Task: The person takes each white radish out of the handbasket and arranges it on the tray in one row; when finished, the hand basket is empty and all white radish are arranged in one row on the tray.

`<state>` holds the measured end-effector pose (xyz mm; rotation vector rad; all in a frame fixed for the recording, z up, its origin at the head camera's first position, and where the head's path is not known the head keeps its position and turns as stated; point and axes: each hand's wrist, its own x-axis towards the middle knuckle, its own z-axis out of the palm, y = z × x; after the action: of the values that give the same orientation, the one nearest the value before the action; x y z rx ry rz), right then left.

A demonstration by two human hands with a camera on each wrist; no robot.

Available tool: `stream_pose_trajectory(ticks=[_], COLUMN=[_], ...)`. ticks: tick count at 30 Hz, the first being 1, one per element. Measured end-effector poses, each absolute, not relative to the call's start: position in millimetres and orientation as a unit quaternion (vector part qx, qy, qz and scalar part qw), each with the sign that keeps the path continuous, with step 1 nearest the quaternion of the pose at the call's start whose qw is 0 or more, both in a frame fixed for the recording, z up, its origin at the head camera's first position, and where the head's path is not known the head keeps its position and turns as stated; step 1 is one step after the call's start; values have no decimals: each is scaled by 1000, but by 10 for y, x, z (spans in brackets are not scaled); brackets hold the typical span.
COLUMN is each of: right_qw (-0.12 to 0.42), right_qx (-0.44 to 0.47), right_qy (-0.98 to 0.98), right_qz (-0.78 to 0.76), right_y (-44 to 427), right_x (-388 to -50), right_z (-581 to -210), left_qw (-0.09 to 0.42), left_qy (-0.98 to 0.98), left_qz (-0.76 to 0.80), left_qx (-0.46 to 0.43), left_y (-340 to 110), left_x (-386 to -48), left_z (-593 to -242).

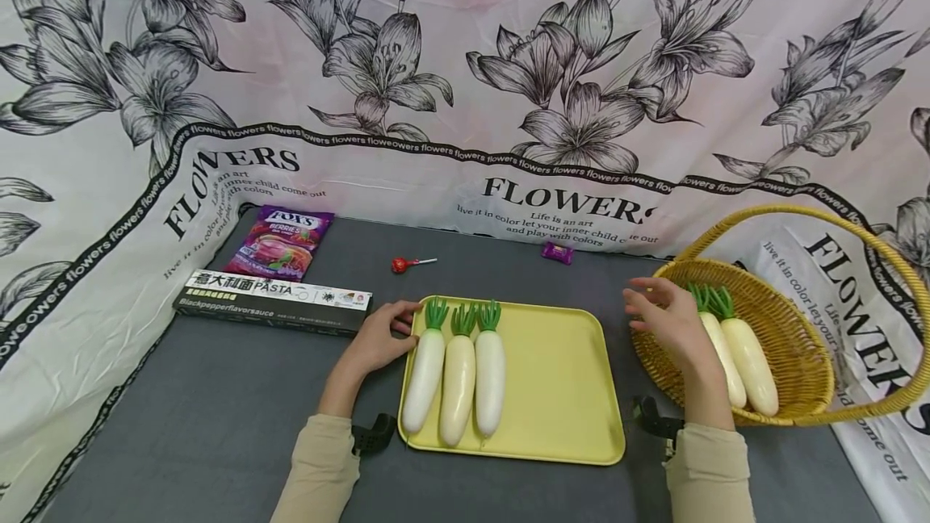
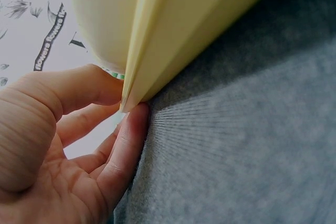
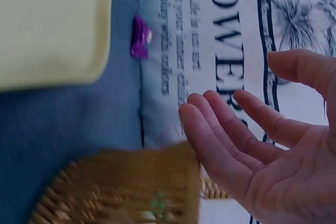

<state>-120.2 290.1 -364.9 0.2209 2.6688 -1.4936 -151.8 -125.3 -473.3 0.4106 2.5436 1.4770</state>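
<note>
The left grip (image 1: 381,337) pinches the left rim of the yellow tray (image 1: 552,378). From above, this pinch is hard to see, but the left wrist view shows the thumb on one side of the rim and a finger on the other. Just right of this grip, three white radishes (image 1: 460,386) with green tops lie side by side in the tray. Just left of it is a pasta box (image 1: 276,305), with a purple FOX'S Berries bag (image 1: 283,244) behind it. A red lollipop (image 1: 401,265) lies ahead of it on the gray tabletop (image 1: 218,410).

The right grip (image 1: 674,321) is spread and holds nothing; the right wrist view shows its bare palm. It hangs by the left edge of the woven basket (image 1: 802,353). Two more radishes (image 1: 751,366) lie in there, to its right. The head view shows both, but the right wrist view shows just a blurry bit of green. A small purple candy (image 1: 557,253) lies ahead and to the left of this grip.
</note>
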Motion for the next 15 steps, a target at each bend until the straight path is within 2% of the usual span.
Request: stream_pose_trajectory(ticks=[8, 15], right_qw=[9, 13], right_qx=[77, 121], right_qy=[885, 905], right_qz=[-458, -408], right_y=[3385, 3802], right_x=[-1194, -1195], right_z=[-3463, -3349], left_qw=[85, 88], left_qy=[847, 845], left_qz=[504, 506], left_qx=[144, 149], left_y=[-1203, -1184], left_x=[-1505, -1498], left_z=[-4768, -4759])
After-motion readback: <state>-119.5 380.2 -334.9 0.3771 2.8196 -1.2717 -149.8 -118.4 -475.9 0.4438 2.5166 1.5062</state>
